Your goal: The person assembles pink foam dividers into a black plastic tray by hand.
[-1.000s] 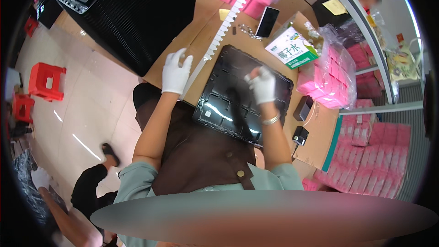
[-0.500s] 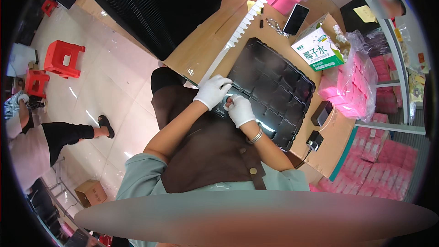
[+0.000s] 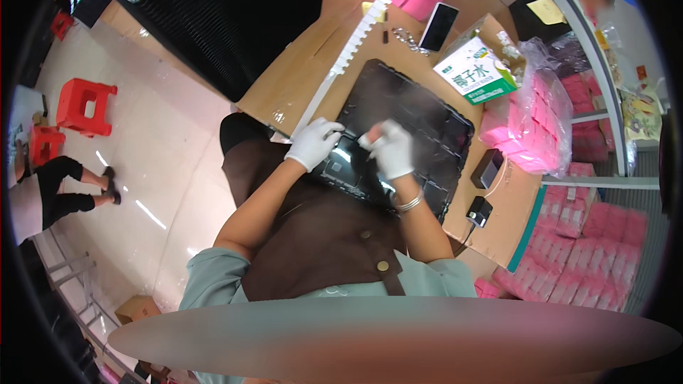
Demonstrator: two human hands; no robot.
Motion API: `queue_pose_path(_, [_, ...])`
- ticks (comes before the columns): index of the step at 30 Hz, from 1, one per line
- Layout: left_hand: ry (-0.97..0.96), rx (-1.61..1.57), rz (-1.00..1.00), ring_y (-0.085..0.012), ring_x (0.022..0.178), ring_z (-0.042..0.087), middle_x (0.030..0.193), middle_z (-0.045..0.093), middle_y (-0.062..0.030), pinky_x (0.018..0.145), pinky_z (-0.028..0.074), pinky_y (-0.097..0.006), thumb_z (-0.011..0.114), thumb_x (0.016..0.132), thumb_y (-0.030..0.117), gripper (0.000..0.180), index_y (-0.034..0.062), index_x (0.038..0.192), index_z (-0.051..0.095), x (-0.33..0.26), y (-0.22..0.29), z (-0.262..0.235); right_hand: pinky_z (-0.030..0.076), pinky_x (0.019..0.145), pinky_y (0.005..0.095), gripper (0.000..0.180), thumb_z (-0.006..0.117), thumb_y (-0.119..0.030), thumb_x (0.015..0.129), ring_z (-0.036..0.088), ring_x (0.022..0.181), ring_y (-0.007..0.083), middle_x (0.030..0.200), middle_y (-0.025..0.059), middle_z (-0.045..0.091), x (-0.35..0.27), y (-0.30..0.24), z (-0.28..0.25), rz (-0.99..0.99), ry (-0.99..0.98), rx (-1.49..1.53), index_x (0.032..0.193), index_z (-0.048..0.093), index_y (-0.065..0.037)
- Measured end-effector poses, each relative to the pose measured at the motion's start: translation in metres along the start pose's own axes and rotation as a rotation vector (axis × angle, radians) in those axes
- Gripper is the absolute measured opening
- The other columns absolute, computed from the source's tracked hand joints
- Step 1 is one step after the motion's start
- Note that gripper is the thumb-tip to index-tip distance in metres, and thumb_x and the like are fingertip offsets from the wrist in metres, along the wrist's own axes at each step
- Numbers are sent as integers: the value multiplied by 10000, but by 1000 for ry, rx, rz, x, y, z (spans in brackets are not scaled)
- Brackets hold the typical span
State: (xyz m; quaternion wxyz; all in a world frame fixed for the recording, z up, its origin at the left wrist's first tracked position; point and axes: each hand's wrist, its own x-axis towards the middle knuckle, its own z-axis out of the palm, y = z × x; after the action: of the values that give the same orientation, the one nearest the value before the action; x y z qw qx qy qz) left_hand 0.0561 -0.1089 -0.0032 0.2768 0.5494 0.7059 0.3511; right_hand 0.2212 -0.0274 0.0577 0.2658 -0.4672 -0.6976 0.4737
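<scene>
A black plastic tray [image 3: 420,124] with moulded compartments lies at a slant on the cardboard-covered table in front of me. My left hand [image 3: 314,144], in a white glove, is closed on the tray's near left edge, fingers bent over it. My right hand [image 3: 393,149], also gloved but with a bare fingertip showing, is held over the near part of the tray. Its fingers are curled together and slightly blurred; what they hold, if anything, cannot be made out. Between the hands, a shiny clear surface [image 3: 343,160] catches light in the near compartments.
A white toothed strip [image 3: 348,50] runs along the table's left side, by a tall black tray stack [image 3: 220,21]. Farther right are a phone [image 3: 439,27], an open carton [image 3: 480,64], bagged pink blocks [image 3: 523,128] and a black box [image 3: 487,168]. Another person [image 3: 53,195] stands far left.
My right hand has lifted away from my left and moved right over the tray. The left hand keeps its place on the edge. The view has shifted slightly, and the other person has stepped away.
</scene>
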Motion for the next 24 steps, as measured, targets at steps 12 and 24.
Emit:
queue_pose_path(12, [185, -148, 229, -281, 802, 585, 837, 593, -131, 725, 461, -337, 586, 816, 91, 120, 28, 905, 636, -5, 60, -22, 469, 680, 307, 240, 589, -148, 807, 607, 714, 172, 822, 151, 662, 194, -20, -278, -239, 370, -316, 1005, 660, -32])
queue_pose_path(24, [207, -161, 137, -197, 766, 593, 836, 613, -102, 712, 461, -284, 572, 835, 61, 112, -3, 896, 640, 0, 55, -29, 490, 802, 389, 221, 600, -155, 706, 621, 879, 325, 927, 166, 645, 109, 95, -359, 163, 606, -939, 905, 690, -124])
